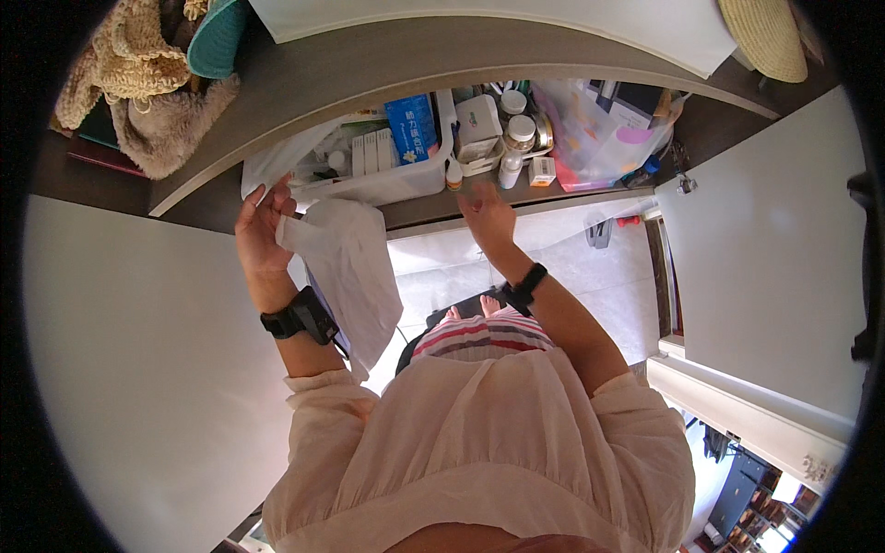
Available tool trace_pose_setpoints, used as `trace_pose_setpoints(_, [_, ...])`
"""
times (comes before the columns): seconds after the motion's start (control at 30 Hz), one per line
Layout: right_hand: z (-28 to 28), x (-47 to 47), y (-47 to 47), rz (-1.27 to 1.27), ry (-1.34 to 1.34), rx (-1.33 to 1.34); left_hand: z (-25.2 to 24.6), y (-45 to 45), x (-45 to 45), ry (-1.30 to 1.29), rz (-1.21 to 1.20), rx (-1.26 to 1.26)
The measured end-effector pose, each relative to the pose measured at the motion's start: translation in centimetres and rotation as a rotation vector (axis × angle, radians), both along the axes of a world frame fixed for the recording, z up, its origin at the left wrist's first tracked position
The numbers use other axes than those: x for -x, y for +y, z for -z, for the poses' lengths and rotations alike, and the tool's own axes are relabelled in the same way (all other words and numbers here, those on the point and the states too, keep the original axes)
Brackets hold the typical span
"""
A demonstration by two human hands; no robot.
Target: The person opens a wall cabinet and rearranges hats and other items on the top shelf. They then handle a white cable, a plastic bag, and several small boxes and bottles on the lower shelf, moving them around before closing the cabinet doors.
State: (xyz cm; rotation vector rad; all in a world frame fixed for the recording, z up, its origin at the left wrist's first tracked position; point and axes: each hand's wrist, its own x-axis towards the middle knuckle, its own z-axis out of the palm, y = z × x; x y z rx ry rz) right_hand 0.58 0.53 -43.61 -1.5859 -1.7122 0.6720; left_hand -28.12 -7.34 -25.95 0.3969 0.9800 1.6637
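My left hand (266, 228) is raised at the left front of a white plastic bin (408, 181) on the shelf. A white plastic bag (356, 276) hangs beside it, its upper part against the hand; whether the fingers grip it I cannot tell. In the bin are a blue box (413, 128) and several slim white boxes (372, 152). My right hand (489, 213), slightly blurred, is at the shelf's front edge, fingers curled, below a small orange-based bottle (453, 174) and left of a white bottle (510, 170). Its fingertips are unclear. A small white-and-orange box (542, 171) stands further right.
White-lidded jars (520, 131) and a white container (478, 124) stand behind the bottles. A filled translucent bag (594, 148) sits at the shelf's right. Open cabinet doors (774, 256) flank me. Knitted and furry items (169, 124) and a straw hat (764, 38) lie on the upper shelf.
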Motion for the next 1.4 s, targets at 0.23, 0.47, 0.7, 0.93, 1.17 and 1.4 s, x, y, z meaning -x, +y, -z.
trace_pose_setpoints(0.23, [0.6,2.7,2.7,-0.014,-0.166,-0.003,-0.1,0.1,0.2,-0.049,0.059,-0.003])
trace_pose_setpoints(0.47, [0.4,0.2,1.8,-0.061,-0.14,0.011,2.8,1.3,-0.9,-0.033,0.024,0.128])
trace_pose_setpoints(0.7, [2.2,-1.5,2.0,0.067,-0.224,-0.026,3.6,1.8,-2.7,0.129,-0.116,0.231])
trace_pose_setpoints(0.93, [1.4,-0.8,1.7,0.076,-0.401,-0.097,3.8,2.3,-2.7,0.142,-0.237,0.201])
trace_pose_setpoints(1.17, [-6.5,-1.4,-0.3,0.063,-0.295,-0.35,4.8,1.9,-2.4,0.255,-0.308,0.285])
trace_pose_setpoints(1.4, [-12.7,3.2,2.9,-0.227,-0.087,-0.775,5.9,1.5,-2.1,0.369,-0.232,0.281])
